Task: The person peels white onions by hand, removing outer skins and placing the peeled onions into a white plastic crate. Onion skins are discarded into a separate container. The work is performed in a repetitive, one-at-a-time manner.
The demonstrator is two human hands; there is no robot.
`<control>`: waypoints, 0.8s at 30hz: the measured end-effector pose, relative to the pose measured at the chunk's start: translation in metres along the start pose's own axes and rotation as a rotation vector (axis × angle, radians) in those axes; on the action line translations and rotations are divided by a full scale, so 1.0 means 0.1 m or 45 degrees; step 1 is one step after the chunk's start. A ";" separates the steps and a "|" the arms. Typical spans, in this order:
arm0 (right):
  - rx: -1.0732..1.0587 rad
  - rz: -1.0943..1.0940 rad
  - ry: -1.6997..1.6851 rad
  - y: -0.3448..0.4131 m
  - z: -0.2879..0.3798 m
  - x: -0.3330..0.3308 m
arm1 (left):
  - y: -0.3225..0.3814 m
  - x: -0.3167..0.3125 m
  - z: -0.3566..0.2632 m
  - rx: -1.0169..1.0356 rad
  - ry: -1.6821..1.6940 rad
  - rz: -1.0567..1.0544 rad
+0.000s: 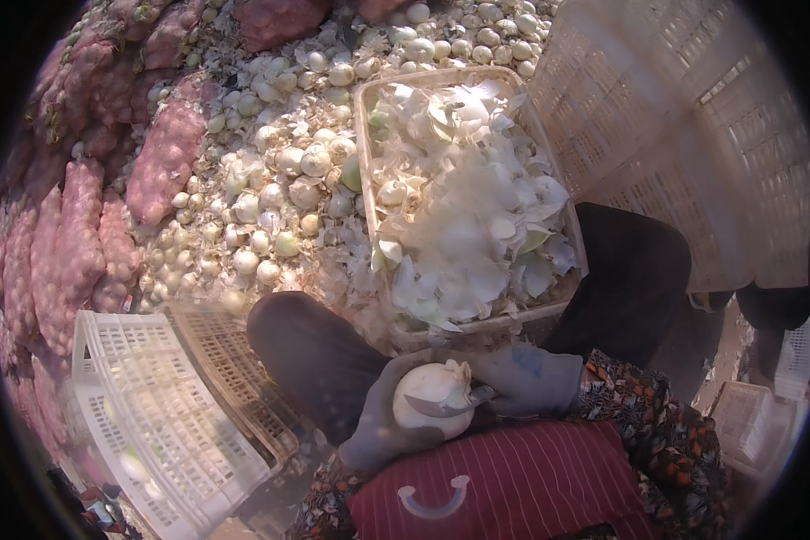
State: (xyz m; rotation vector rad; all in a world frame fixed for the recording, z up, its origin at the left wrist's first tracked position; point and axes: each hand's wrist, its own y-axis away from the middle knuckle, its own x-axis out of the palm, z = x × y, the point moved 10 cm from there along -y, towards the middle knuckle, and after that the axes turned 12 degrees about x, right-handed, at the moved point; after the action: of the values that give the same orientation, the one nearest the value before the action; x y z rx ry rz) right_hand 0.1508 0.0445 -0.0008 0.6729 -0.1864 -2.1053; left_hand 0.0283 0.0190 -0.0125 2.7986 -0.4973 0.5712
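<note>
In my gloved left hand (385, 418) is a large white onion (424, 391), gripped from its left side and from below, just above my red striped apron (513, 472). My gloved right hand (523, 381) holds a small knife with a curved metal blade (439, 407), which lies across the front of the onion. The knife's handle is mostly hidden by the fingers. Beyond my hands, between my knees, stands a plastic crate (469, 327) heaped with white onion skins and peeled layers (466, 202).
Loose onions (290, 162) and dry skins cover the ground ahead. Pink mesh sacks of onions (169, 148) are piled at the left. White (155, 405) and brown (236, 371) plastic crates stand at lower left. Large crates (648, 115) rise at upper right, with smaller crates (742, 418) below.
</note>
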 end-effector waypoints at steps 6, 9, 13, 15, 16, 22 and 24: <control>0.136 -0.038 0.020 -0.04 -0.23 -0.03 | 0.00 -0.05 0.14 -0.091 -0.054 -0.044; -0.023 -0.018 0.193 -0.02 -0.12 0.07 | -0.03 0.05 0.11 -0.066 -0.301 0.113; 0.232 -0.136 0.134 -0.05 -0.41 -0.17 | 0.03 0.06 0.06 -0.105 0.027 0.004; 0.764 -0.251 0.022 -0.04 -0.89 -0.46 | -0.03 0.04 -0.15 0.158 -0.121 0.063; 0.704 -0.275 -0.032 -0.03 -0.85 -0.51 | -0.06 0.06 -0.28 0.320 -0.137 0.128; 0.077 -0.147 -0.674 -0.06 0.03 -0.28 | -0.14 -0.37 -0.28 0.427 0.015 -0.449; -0.002 -0.160 -0.577 -0.08 0.24 -0.22 | -0.16 -0.33 -0.41 0.558 -0.211 -0.481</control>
State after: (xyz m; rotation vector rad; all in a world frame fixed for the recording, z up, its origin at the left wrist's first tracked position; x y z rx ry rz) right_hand 0.1423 0.0643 0.0249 0.1999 -0.4008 -2.3552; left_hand -0.0083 0.0550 0.0074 3.2509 0.1579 0.4036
